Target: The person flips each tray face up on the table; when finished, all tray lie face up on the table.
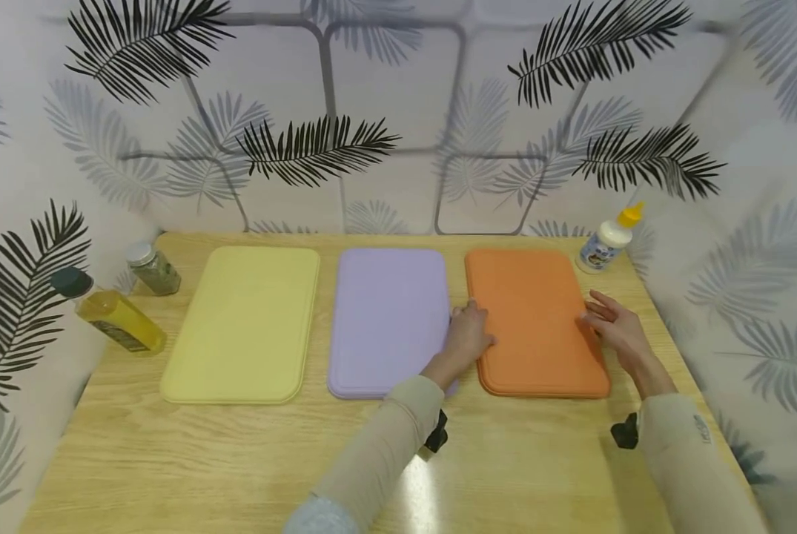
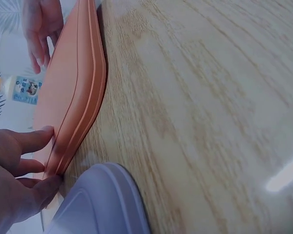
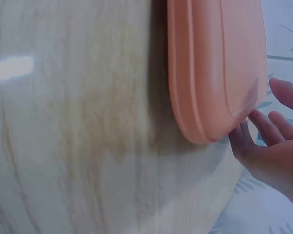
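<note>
An orange rounded rectangular board (image 1: 531, 319), with a layered edge, lies on the wooden table at the right of the row. My left hand (image 1: 466, 332) pinches its left edge, one fingertip on the top face and another digit low against the side, as the left wrist view shows. At the opposite edge is my right hand (image 1: 617, 326), its fingertips touching the board's side and its thumb held apart in the right wrist view (image 3: 278, 151). A purple board (image 1: 388, 319) lies just left of the orange one, partly covered by my left hand and forearm.
At the far left of the row lies a yellow board (image 1: 245, 326). Beside it stand an oil bottle (image 1: 121, 319) with a dark cap and a small spice jar (image 1: 154, 271). A white bottle with a yellow nozzle (image 1: 605, 243) stands behind my right hand. Patterned cloth (image 1: 398, 200) borders the table.
</note>
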### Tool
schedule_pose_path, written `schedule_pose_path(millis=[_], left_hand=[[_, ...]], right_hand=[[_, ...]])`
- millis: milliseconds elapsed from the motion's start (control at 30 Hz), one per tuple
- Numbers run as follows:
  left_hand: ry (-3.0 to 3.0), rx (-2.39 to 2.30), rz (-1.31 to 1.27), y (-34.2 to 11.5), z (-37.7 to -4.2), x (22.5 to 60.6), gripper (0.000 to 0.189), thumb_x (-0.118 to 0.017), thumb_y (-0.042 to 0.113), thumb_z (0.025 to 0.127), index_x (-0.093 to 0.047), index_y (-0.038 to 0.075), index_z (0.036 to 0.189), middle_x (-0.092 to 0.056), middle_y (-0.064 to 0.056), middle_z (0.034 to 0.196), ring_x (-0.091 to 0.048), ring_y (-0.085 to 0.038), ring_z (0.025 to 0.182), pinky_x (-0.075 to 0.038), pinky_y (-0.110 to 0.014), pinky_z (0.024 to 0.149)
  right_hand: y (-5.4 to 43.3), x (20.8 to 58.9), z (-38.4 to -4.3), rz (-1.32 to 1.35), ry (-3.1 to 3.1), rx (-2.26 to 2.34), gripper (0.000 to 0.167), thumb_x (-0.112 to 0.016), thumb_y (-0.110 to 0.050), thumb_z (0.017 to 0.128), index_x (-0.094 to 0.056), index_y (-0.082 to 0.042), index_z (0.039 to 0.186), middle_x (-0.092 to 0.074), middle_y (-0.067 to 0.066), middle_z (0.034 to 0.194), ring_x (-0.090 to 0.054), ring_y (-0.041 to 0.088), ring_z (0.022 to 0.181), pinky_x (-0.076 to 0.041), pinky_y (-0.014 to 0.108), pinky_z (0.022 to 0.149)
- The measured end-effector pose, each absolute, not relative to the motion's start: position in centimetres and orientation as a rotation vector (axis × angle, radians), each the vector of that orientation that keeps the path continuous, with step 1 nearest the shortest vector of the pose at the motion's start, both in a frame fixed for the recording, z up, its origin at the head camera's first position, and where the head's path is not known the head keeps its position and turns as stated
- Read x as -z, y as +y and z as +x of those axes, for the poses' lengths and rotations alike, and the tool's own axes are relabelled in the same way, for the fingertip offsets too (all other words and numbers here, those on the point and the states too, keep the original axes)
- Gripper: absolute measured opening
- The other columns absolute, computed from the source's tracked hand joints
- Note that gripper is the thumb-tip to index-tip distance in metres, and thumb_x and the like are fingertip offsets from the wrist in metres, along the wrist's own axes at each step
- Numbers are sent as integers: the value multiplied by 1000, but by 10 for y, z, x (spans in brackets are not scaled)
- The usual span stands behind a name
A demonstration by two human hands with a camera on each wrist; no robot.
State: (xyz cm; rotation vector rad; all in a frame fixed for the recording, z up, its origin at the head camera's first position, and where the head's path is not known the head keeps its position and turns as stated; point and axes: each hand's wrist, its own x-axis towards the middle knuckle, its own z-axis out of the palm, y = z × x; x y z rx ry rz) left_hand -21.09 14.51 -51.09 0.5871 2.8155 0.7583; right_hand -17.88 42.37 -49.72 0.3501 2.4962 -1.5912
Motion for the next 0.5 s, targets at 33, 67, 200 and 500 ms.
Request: schedule_pose_path(millis=[33, 67, 200, 500], left_hand=[[2819, -762, 585, 144, -212, 511, 50, -75, 28, 84, -61, 5, 127, -42, -22, 145, -50, -33, 118, -42, -30, 97], [2820, -762, 583, 143, -212, 511, 50, -75, 28, 84, -61, 5, 127, -42, -22, 145, -50, -33, 119, -42, -31, 98], [2812, -743, 602, 140, -214, 511, 48, -74, 27, 85, -62, 4, 125, -43, -23, 144, -50, -34, 119, -40, -32, 99], [2782, -715, 607, 143, -211, 499, 45, -73, 27, 86, -63, 4, 124, -43, -23, 143, -50, -33, 116, -42, -32, 96]], right_hand=[[425, 497, -180, 334, 2482, 1628, 72, -58, -26, 98, -17, -5, 154, -27, 27, 151, -57, -2, 108, -49, 17, 82], [425, 497, -181, 321, 2459, 1682, 73, -60, -21, 97, -18, -2, 153, -28, 28, 150, -58, -7, 101, -50, 16, 80], [427, 496, -182, 327, 2403, 1777, 75, -64, -8, 92, -19, 3, 151, -34, 29, 144, -62, -9, 86, -54, 18, 75], [430, 480, -190, 264, 2592, 1415, 59, -60, -11, 95, -34, 11, 143, -45, 38, 133, -60, -10, 76, -56, 22, 70]])
